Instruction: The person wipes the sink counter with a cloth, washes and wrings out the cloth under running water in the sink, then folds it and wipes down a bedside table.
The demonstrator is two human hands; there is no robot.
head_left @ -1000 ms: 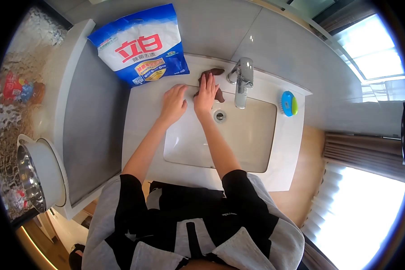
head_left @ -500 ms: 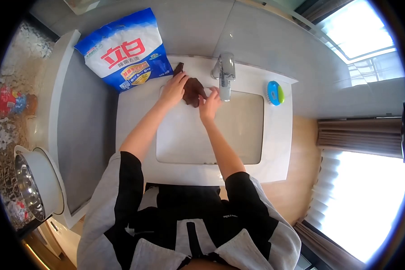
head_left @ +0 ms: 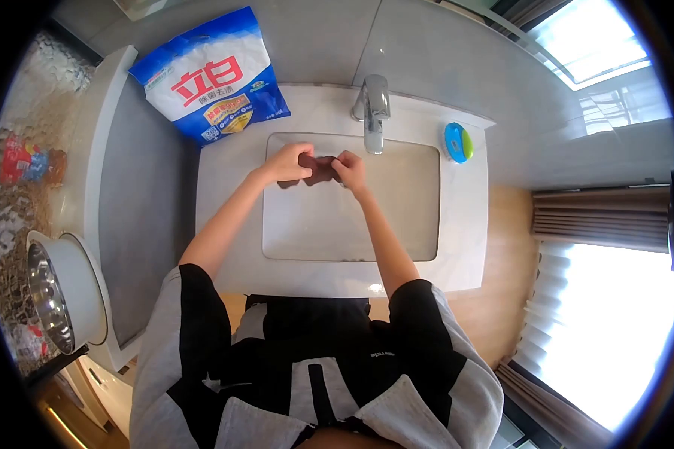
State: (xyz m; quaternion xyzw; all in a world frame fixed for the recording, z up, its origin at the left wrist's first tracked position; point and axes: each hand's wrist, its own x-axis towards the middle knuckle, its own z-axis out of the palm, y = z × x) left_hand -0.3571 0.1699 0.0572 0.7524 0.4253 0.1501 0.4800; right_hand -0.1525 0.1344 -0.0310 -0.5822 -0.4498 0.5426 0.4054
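Note:
A small dark brown cloth (head_left: 322, 170) is stretched between my two hands over the upper left of the white sink (head_left: 337, 232). My left hand (head_left: 287, 164) is closed around its left end, and part of the fabric hangs out below the fingers. On the other side my right hand (head_left: 350, 170) pinches the right end. Just right of and above my right hand, the chrome faucet (head_left: 374, 112) reaches out over the basin. Whether the cloth is a sock or a plain rag, I cannot tell.
A blue and white laundry detergent bag (head_left: 210, 78) leans at the back left of the counter. The blue and green scrub brush (head_left: 457, 143) lies on the right rim. Farther left, a metal-lined pot (head_left: 64, 292) stands by a grey recessed ledge (head_left: 146, 209).
The cloth has been lifted off the sink's back left edge and brought slightly toward me. Both hands have closed on it, and it is now held stretched between them.

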